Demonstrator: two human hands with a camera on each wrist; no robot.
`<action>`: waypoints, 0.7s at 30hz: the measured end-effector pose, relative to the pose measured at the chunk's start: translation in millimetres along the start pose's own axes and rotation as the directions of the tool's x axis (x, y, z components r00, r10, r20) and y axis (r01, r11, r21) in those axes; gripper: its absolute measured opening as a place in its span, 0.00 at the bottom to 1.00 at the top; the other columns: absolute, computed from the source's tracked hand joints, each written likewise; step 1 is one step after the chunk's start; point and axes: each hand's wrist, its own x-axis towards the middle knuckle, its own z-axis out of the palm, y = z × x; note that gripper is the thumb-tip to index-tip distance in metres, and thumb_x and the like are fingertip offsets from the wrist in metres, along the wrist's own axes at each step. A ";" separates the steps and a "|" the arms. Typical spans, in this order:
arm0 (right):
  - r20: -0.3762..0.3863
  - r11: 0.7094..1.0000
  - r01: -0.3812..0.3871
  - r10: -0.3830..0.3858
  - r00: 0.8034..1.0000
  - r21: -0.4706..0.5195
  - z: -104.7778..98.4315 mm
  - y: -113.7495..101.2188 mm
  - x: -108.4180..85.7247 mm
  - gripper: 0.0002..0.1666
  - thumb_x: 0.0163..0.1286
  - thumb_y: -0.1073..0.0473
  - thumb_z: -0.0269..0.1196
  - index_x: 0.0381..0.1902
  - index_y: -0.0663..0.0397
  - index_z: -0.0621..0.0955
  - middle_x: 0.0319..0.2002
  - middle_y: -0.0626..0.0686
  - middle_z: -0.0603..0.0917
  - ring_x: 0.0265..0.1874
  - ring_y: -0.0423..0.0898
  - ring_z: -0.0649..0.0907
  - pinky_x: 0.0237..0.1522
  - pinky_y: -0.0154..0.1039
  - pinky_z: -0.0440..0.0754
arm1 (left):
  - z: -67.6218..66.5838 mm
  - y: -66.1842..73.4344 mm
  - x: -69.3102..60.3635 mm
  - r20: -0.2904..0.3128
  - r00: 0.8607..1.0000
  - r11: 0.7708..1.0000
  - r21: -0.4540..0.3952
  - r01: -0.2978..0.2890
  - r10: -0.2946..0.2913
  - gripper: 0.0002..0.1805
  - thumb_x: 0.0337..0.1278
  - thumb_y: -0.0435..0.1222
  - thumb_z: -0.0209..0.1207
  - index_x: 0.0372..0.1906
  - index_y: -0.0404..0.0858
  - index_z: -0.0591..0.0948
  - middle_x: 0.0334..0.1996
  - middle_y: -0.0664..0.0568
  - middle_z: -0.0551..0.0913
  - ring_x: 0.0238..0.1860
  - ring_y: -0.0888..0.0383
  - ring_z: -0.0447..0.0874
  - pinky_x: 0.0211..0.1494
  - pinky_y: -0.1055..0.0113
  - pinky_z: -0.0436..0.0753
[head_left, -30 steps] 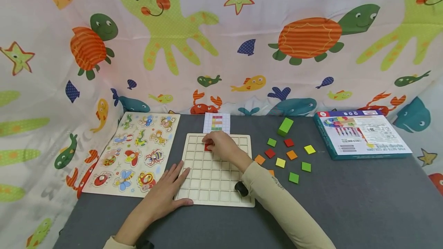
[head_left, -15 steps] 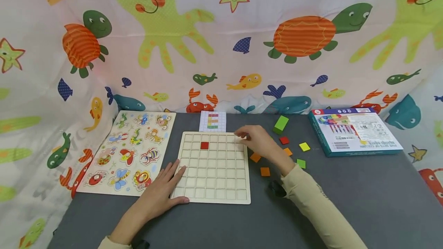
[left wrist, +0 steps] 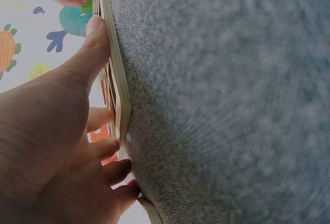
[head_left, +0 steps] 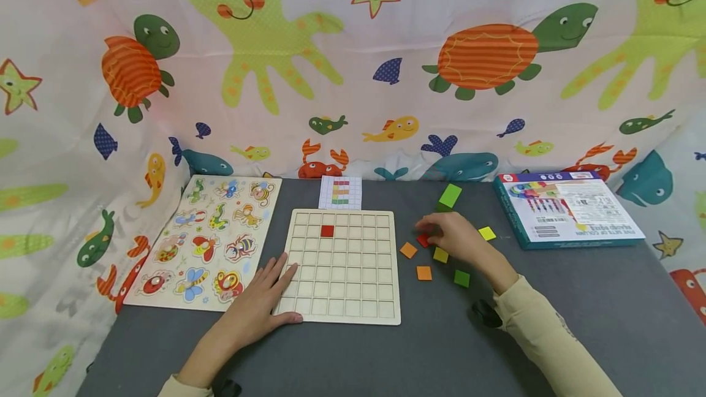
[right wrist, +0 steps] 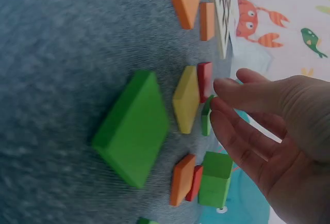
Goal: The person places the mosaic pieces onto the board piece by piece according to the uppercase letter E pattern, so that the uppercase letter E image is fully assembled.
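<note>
My left hand (head_left: pixel 250 302) lies along the left edge of a wooden grid board (head_left: pixel 344 293), fingers spread and thumb at its near edge. One red square tile (head_left: pixel 327 231) sits in a cell of the board's second row. Over the loose tiles to the right of the board hovers my right hand (head_left: pixel 460 238), its fingertips beside another red tile (head_left: pixel 423 240). In the right wrist view, the thumb and bent fingers stand near that red tile (right wrist: pixel 204 82) and a green tile (right wrist: pixel 207 115); I see nothing held between them. A yellow tile (right wrist: pixel 186 100) lies close by.
Orange tiles (head_left: pixel 424 273), a green tile (head_left: pixel 461 279) and a green block (head_left: pixel 450 195) are around the right hand. A pattern card (head_left: pixel 353 192) touches or nearly touches the board's far edge. An insect puzzle board (head_left: pixel 215 250) lies left, a box (head_left: pixel 573 213) right.
My right hand has left the red tile in the board and moved right to the loose tiles. The left hand has stayed on the board's edge. The head view has shifted slightly.
</note>
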 end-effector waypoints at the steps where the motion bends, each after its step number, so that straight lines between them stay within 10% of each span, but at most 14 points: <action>1: 0.002 1.000 -0.010 0.010 1.000 -0.010 1.1 0.7 -0.4 0.18 0.60 0.73 0.68 0.50 0.61 0.84 0.44 0.56 0.86 0.44 0.53 0.83 0.48 0.51 0.83 | 0.0 0.0 -0.3 0.000 1.000 1.000 -0.001 0.002 -0.002 0.53 0.50 0.61 0.64 0.76 0.38 0.60 0.77 0.40 0.49 0.76 0.38 0.47 0.74 0.42 0.55; 21: -0.005 0.999 0.024 -0.024 1.000 0.028 -0.9 -3.1 3.8 0.15 0.62 0.70 0.68 0.48 0.62 0.84 0.36 0.53 0.84 0.34 0.47 0.82 0.41 0.46 0.84 | 1.1 0.2 -1.0 -0.022 1.000 1.000 -0.025 -0.006 0.005 0.52 0.50 0.60 0.65 0.75 0.38 0.61 0.77 0.40 0.51 0.75 0.37 0.49 0.74 0.41 0.55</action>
